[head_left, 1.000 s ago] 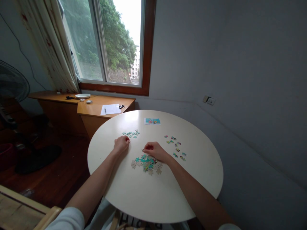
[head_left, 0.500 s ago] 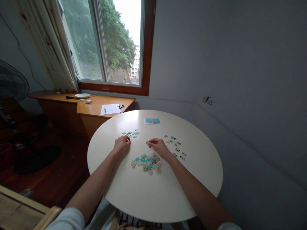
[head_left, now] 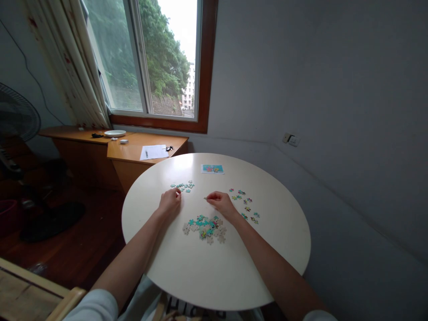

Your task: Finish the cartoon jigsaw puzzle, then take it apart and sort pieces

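A round white table [head_left: 214,276] carries loose jigsaw pieces in three groups. My right hand [head_left: 220,203] is curled above the middle heap of pieces [head_left: 205,227], pinching one small puzzle piece [head_left: 205,198] at its fingertips. My left hand [head_left: 170,201] rests on the table with its fingers curled, just below a small cluster of teal pieces [head_left: 183,186]. What the left fingers hold, if anything, is hidden. A scatter of coloured pieces [head_left: 245,205] lies right of my right hand. A small reference picture [head_left: 212,169] lies at the table's far side.
A wooden desk [head_left: 133,154] under the window holds a sheet of paper [head_left: 154,152] and a white dish [head_left: 115,133]. A standing fan [head_left: 16,120] is at the left. Grey walls close in on the right, with a wall socket [head_left: 291,140].
My right hand has lifted off the middle heap and moved up the table with a piece pinched in its fingers. My left hand has barely shifted.
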{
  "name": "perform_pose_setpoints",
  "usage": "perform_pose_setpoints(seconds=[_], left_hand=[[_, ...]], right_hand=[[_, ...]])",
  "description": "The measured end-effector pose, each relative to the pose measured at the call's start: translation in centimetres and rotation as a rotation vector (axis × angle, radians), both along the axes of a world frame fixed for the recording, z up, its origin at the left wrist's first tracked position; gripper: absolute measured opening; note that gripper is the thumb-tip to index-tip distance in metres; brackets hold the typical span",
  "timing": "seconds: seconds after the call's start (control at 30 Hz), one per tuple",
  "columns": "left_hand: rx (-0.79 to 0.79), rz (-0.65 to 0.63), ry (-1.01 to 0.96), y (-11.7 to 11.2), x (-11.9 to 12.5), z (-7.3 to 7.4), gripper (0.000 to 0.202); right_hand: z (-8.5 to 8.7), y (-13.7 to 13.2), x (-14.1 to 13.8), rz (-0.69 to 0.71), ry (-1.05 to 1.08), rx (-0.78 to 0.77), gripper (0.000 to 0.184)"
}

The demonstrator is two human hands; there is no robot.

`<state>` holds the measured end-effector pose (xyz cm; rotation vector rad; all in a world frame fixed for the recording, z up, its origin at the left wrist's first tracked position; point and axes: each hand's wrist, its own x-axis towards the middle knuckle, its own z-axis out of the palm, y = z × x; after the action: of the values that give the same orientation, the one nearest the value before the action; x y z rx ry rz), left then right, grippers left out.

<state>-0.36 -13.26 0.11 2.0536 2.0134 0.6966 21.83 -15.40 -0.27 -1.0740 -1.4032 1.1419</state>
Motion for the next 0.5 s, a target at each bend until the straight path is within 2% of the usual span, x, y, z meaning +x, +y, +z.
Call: perform_pose_setpoints(seconds=[0.3,0.5], left_hand=[[0.041,0.065,-0.012,0.68,-0.53,-0.48,0.025],[0.092,-0.006,-0.083,0.68,-0.35,-0.45,0.024]], right_hand=[[0.04,0.2,0.07,0.026,0.002,0.101,0.014],[-0.05,0.24,0.18,0.002,-0.028,0.117,0.014]])
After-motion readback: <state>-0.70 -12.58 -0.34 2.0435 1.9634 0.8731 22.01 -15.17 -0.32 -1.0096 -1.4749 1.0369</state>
